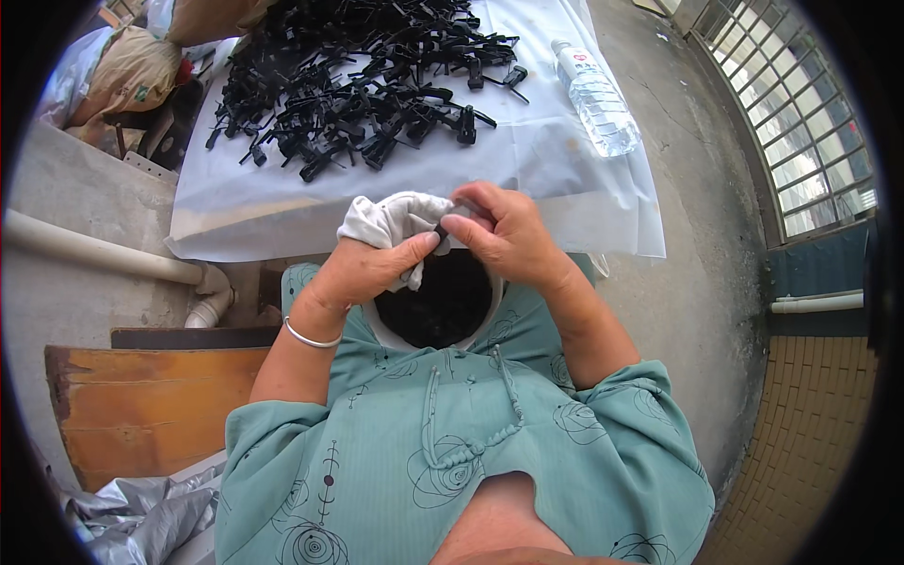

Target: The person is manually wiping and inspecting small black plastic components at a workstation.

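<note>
My left hand (pixel 363 268) is closed on a crumpled white cloth (pixel 391 217) and, between thumb and fingers, on a small black plastic part (pixel 441 233). Against the same part my right hand (pixel 513 231) presses its thumb and bent fingers. The part is mostly covered by the fingers, so its full shape does not show. Just below both hands, a white bucket (pixel 379 330) stands between my legs, with dark contents too dim to make out. On the white-sheeted table (pixel 565 202) ahead lies a large heap of black plastic parts (pixel 358 94) with thin prongs.
A clear water bottle (pixel 598 104) lies at the table's right. Stuffed sacks (pixel 122 75) sit far left, above a white pipe (pixel 104 252) along the wall. An orange-brown board (pixel 155 405) stands at my left, and a barred window (pixel 786 104) is on the right.
</note>
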